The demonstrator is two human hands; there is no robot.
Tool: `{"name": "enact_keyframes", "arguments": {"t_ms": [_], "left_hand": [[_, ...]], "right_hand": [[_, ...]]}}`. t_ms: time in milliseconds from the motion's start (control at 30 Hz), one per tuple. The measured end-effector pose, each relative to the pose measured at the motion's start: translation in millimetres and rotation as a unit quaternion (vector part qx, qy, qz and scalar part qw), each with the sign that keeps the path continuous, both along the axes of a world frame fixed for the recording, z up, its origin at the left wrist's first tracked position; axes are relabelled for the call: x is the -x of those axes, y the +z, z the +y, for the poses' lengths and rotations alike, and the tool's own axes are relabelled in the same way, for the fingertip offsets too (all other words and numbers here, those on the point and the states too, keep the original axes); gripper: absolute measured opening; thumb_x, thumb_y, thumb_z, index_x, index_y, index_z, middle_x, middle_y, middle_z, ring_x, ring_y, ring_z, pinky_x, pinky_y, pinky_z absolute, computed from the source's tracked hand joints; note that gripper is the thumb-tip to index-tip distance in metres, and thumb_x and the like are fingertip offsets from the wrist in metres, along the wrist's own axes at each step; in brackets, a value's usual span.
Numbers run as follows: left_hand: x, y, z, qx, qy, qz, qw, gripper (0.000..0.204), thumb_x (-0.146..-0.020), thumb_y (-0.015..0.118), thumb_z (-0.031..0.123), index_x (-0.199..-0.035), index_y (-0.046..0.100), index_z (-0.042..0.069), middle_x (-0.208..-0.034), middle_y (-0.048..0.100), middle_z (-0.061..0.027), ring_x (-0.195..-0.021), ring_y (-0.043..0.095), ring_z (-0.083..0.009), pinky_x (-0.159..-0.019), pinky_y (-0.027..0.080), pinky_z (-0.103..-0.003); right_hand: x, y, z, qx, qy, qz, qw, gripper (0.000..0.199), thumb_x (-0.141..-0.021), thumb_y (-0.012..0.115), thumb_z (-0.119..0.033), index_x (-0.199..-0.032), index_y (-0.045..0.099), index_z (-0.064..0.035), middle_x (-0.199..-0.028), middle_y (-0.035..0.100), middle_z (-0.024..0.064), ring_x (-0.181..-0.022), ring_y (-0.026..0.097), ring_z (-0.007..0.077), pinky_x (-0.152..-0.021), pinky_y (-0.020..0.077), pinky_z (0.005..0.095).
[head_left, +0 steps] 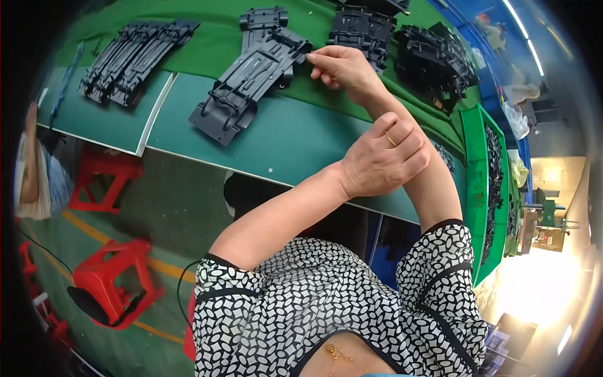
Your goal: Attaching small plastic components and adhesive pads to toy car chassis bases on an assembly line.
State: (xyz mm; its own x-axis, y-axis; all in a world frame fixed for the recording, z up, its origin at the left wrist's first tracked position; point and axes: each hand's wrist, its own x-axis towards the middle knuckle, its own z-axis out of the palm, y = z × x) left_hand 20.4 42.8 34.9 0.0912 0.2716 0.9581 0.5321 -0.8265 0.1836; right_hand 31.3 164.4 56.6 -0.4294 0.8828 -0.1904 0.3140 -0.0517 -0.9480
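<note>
A black plastic toy-car chassis (254, 85) lies slantwise on the green tabletop, its far end resting against another chassis (262, 19). My right hand (342, 69) is at its far right corner, with thumb and forefinger pinched together and the other fingers curled. Whether the fingertips touch the chassis or hold a small part, I cannot make out. My left hand (389, 156), with a ring on one finger, is closed in a loose fist that overlaps my right forearm in the view. Its fingertips and anything inside it are hidden.
More black chassis (132, 60) lie side by side at the left. Others stand in stacks (433, 63) at the back right on green cloth (213, 25). A green bin (480, 125) of small dark parts is at the right. Red stools (113, 283) stand on the floor.
</note>
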Motion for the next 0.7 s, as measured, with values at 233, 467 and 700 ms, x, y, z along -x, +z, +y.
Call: {"name": "enact_keyframes", "arguments": {"t_ms": [233,467,700], "left_hand": [[1.5,-4.7,-11.5,-0.008,-0.003,0.039,0.999,0.026,-0.072,0.055,0.015,-0.096,0.050,0.005,-0.094,0.050,-0.0078,-0.098,0.049,-0.0247,-0.087,0.040,-0.042],[18.4,32.3,-65.7,0.025,0.194,0.464,0.864,0.067,-0.086,0.045,0.034,-0.145,0.019,0.017,-0.148,0.018,-0.0042,-0.139,0.008,-0.0248,-0.110,0.008,-0.060],[33.5,52.1,-74.8,0.027,0.244,0.531,0.811,0.063,-0.087,0.042,0.033,-0.144,0.022,0.016,-0.149,0.017,-0.0043,-0.139,0.006,-0.0232,-0.111,0.007,-0.060]], "right_hand": [[0.0,-3.8,-8.5,0.038,-0.009,0.043,0.998,0.022,-0.087,0.062,-0.018,-0.094,0.062,0.0032,-0.074,0.064,0.0065,-0.054,0.051,0.0057,-0.045,0.0379,0.0184],[0.1,-5.7,-9.2,-0.019,0.031,0.003,0.999,0.030,-0.086,0.064,-0.024,-0.100,0.061,0.0022,-0.076,0.065,0.0062,-0.055,0.052,0.0062,-0.048,0.0400,0.0186],[11.9,-8.8,1.3,0.003,-0.036,0.019,0.999,0.025,-0.085,0.062,-0.021,-0.095,0.064,0.0026,-0.074,0.065,0.0058,-0.055,0.052,0.0074,-0.047,0.0405,0.0197]]}}
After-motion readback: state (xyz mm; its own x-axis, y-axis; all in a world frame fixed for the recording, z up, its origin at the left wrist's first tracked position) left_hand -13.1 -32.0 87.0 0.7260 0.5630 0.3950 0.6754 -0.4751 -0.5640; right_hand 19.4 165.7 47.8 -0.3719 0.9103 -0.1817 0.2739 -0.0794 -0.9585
